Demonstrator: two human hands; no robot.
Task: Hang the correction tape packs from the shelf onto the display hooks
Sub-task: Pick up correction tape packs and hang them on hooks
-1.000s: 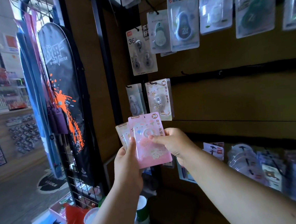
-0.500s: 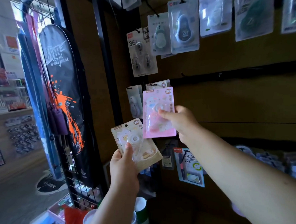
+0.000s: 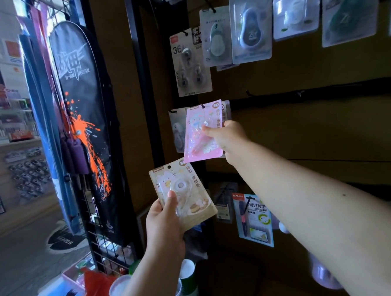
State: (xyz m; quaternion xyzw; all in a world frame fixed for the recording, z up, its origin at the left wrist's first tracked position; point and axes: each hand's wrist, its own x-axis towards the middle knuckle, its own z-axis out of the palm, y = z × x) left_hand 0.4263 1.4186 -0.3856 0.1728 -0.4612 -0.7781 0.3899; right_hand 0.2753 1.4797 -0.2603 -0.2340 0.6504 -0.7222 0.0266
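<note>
At the left edge of the display panel [image 3: 302,124], I have the right hand [image 3: 229,136] pinching the pink correction tape pack [image 3: 200,134] at its right side, thumb on the front face. Its hang hole sits at the tip of the display hook [image 3: 202,106], directly in front of packs already hanging there. I cannot confirm that the hook has passed through the hole (the card top hides the contact point).

The left hand [image 3: 164,219] grips the beige correction tape pack [image 3: 185,191] lower down, thumb across the blister and fingers curled behind, tilted and well clear of the panel.

Procedure for the step in hand, as I judge it:
1. Keep the pink card square to the panel; it currently leans slightly.
2. Align the hole with the hook tip, then push straight back along the hook.
3. Release the pinch only once the card hangs freely.
4. Hold the beige pack away to avoid knocking the grey pack [image 3: 177,130] on the neighbouring hook.
</note>
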